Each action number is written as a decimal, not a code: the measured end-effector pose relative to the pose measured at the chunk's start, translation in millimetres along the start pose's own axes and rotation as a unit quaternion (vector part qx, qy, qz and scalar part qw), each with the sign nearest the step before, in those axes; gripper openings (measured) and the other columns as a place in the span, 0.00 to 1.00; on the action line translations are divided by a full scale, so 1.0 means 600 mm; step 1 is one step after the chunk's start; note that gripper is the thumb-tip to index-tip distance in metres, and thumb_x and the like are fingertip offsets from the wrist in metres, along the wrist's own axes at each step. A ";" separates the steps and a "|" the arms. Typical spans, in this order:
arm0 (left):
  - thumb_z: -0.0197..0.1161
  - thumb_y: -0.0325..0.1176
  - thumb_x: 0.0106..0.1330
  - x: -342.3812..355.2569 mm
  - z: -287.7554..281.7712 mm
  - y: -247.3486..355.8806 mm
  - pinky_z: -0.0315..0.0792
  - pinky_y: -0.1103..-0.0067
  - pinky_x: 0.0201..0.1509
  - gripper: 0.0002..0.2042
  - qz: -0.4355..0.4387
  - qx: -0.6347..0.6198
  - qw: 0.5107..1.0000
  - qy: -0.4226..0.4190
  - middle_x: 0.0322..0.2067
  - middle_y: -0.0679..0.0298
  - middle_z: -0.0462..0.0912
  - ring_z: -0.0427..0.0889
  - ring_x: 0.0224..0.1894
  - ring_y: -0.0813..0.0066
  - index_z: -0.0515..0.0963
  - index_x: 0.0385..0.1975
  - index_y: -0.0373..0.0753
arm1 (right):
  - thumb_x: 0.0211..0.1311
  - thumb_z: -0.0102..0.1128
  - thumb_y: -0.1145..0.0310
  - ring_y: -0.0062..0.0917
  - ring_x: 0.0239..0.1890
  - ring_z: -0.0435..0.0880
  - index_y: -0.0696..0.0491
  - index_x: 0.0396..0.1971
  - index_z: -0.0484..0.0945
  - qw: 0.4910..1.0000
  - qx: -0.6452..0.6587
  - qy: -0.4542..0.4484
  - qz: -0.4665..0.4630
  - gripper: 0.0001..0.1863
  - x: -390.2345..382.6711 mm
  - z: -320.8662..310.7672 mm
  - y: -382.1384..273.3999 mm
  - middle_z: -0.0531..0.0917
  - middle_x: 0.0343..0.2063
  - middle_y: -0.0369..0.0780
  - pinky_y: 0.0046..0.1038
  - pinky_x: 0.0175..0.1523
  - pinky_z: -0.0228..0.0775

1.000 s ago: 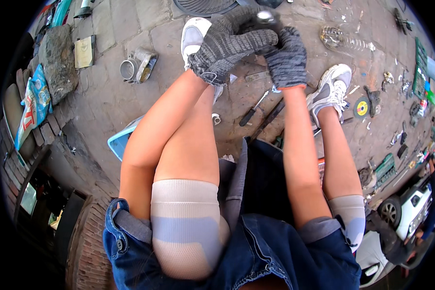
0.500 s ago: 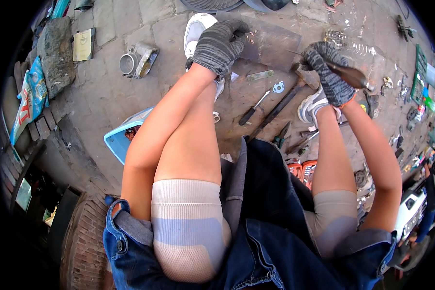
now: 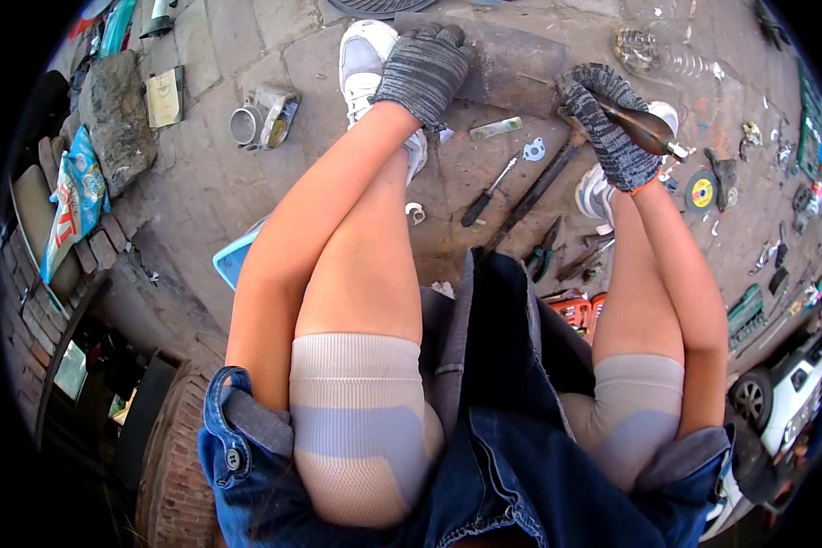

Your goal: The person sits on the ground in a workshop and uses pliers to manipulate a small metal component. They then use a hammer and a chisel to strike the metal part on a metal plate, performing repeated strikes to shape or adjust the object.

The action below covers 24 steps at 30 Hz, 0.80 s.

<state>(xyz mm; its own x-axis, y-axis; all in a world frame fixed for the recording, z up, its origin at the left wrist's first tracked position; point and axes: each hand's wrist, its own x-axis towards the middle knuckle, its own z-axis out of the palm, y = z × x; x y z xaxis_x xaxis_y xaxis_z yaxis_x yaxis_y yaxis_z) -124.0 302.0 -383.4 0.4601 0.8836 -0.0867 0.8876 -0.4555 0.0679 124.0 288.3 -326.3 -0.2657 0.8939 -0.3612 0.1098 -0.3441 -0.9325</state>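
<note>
My left hand [image 3: 426, 73], in a dark grey knitted glove, is curled closed at the left edge of a flat dark sheet [image 3: 507, 59]. Whatever its fingers may hold is hidden. My right hand [image 3: 612, 123], gloved likewise, wraps round a tool with a bulging brown body [image 3: 650, 132]. The tool has a silver end piece and a thin metal shaft pointing left over the sheet; its exact kind I cannot tell. Below the right hand lies a long-handled hammer [image 3: 539, 187]. Beside it are a screwdriver [image 3: 490, 192], a light-blue gasket [image 3: 533, 149] and a small flat strip [image 3: 496, 128].
Pliers [image 3: 544, 250] and an open orange case [image 3: 574, 309] lie between my legs. A clear plastic bottle [image 3: 653, 55] and a cutting disc [image 3: 701, 192] are at right. To the left are a metal part [image 3: 265, 116], a blue bin [image 3: 233, 260] and a large stone [image 3: 117, 119].
The left hand's fingers have curled in more tightly. My right hand still grips the brown tool, its shaft still over the sheet. The whole view has shifted slightly.
</note>
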 end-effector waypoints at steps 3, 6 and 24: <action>0.53 0.37 0.57 -0.002 0.014 0.002 0.70 0.69 0.44 0.10 0.010 0.022 1.000 0.002 0.38 0.64 0.75 0.75 0.42 0.66 0.78 0.34 0.47 | 0.55 0.59 0.79 0.20 0.40 0.78 0.59 0.40 0.75 0.998 -0.047 -0.016 -0.041 0.11 -0.002 -0.001 0.007 0.79 0.37 0.38 0.20 0.47 0.72; 0.53 0.36 0.56 -0.002 0.012 0.002 0.69 0.69 0.44 0.09 0.015 -0.007 1.000 0.005 0.38 0.63 0.76 0.75 0.42 0.65 0.78 0.34 0.45 | 0.55 0.59 0.79 0.20 0.41 0.78 0.59 0.40 0.75 0.998 -0.036 -0.035 -0.042 0.11 -0.002 -0.008 0.017 0.79 0.37 0.38 0.20 0.47 0.72; 0.58 0.31 0.56 0.014 -0.019 0.020 0.73 0.71 0.40 0.10 0.036 0.000 0.999 0.001 0.34 0.60 0.78 0.78 0.36 0.64 0.77 0.36 0.38 | 0.55 0.59 0.78 0.22 0.42 0.78 0.59 0.41 0.75 0.985 -0.162 -0.052 -0.020 0.13 0.003 -0.012 0.008 0.79 0.40 0.40 0.21 0.49 0.72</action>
<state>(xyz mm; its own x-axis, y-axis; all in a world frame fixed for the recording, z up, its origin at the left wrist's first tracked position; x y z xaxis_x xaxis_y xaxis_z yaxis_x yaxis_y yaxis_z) -109.8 305.5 -372.2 0.5236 0.8482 -0.0801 0.8517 -0.5187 0.0742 130.6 290.4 -331.4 -0.3702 0.8652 -0.3383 0.3921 -0.1846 -0.9012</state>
